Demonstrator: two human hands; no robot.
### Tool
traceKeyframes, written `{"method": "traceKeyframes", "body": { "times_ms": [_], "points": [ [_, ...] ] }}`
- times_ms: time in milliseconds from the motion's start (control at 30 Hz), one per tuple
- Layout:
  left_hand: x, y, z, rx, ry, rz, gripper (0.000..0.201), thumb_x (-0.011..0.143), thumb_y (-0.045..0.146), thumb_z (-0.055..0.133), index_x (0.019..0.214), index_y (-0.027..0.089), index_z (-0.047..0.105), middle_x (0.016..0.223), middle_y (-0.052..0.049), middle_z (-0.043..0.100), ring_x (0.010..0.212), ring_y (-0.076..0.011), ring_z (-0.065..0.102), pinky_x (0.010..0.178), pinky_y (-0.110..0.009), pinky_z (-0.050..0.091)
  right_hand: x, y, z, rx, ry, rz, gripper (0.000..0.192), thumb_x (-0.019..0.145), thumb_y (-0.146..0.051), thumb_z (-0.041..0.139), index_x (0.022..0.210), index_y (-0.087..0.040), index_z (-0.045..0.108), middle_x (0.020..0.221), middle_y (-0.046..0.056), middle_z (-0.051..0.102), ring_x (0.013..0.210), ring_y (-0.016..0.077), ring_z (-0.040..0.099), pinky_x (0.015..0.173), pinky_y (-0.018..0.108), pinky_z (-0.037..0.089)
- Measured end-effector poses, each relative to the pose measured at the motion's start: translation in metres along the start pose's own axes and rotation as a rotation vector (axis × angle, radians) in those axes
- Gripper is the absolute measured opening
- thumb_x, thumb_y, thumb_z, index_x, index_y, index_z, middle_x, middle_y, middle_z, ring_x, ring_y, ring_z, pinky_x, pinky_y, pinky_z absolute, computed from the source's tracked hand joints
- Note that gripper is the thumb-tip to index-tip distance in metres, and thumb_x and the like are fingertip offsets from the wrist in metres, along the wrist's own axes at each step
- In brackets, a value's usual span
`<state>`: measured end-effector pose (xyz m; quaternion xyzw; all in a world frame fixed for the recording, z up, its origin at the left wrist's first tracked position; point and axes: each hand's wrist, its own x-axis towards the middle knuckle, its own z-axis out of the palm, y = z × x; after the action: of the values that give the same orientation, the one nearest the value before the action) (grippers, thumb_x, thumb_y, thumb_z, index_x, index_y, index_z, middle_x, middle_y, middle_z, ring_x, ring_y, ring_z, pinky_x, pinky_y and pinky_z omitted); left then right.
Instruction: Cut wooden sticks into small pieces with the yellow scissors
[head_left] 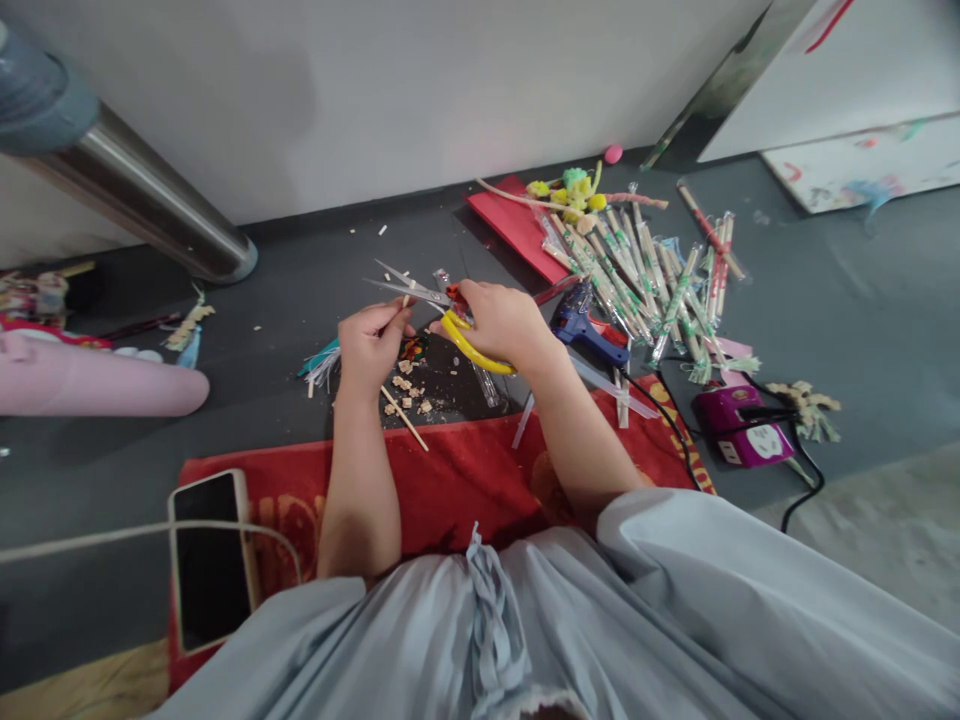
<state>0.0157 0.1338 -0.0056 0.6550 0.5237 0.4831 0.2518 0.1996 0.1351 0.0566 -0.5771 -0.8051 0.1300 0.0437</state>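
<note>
Scissors [442,310] with yellow handles sit in the right hand [504,322], fingers through the loops, blades parted and pointing left over the dark floor [300,280]. Left hand [371,345] is clenched on a thin wooden stick [406,418]; its upper end pokes up between the blades, its lower end runs down-right toward the red cloth [457,480]. Small cut wood bits [409,390] lie just near of the hands. Right of the hands: blue glue gun [581,328], then a heap of wrapped chopsticks [645,275], with a red card [517,225] at the far side. Purple power strip [739,425] sits further right with a black cable. Phone [210,560] lies near left on the cloth edge. Pink roll [97,385] far left, metal pole [142,200] beyond it.
</note>
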Motion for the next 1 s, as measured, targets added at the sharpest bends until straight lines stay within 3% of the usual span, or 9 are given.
{"method": "traceKeyframes", "body": {
  "times_ms": [333,567,867,1000],
  "points": [
    [-0.0001,0.0015,-0.0015,0.024,-0.013,0.025,0.026,0.083,0.035,0.057,0.063,0.02,0.066,0.061,0.0,0.067,0.058,-0.0103,0.06,0.062,-0.024,0.048,-0.0003,0.0011,0.0007,-0.022,-0.017,0.003,0.065,0.085,-0.069,0.032,0.106,-0.014,0.057,0.105,0.016,0.067,0.094,0.0303,0.063,0.071,0.035,0.044],
    [0.0006,-0.0046,-0.0001,0.004,0.005,0.006,0.019,0.082,0.035,0.058,0.076,0.023,0.071,0.071,-0.001,0.072,0.062,-0.0118,0.063,0.067,-0.027,0.051,-0.0011,0.0001,0.0027,0.018,0.01,-0.02,0.067,0.085,-0.07,0.029,0.108,-0.012,0.054,0.105,0.016,0.066,0.094,0.0285,0.063,0.076,0.035,0.044],
    [0.0007,-0.0018,0.0005,0.0,-0.013,-0.011,0.025,0.082,0.036,0.058,0.065,0.02,0.069,0.08,-0.004,0.073,0.073,-0.0141,0.067,0.067,-0.026,0.051,-0.0027,0.0041,0.0037,0.069,0.012,-0.049,0.069,0.083,-0.073,0.03,0.109,-0.013,0.05,0.108,0.017,0.064,0.1,0.0296,0.06,0.081,0.037,0.043],
    [0.0004,-0.0019,0.0008,-0.018,-0.012,-0.028,0.025,0.082,0.037,0.058,0.068,0.02,0.069,0.078,-0.003,0.073,0.064,-0.0117,0.064,0.065,-0.026,0.051,-0.0025,0.0057,0.0041,0.089,0.018,-0.054,0.07,0.082,-0.074,0.032,0.109,-0.013,0.05,0.11,0.016,0.063,0.102,0.0295,0.059,0.082,0.037,0.043]
  ]
}}
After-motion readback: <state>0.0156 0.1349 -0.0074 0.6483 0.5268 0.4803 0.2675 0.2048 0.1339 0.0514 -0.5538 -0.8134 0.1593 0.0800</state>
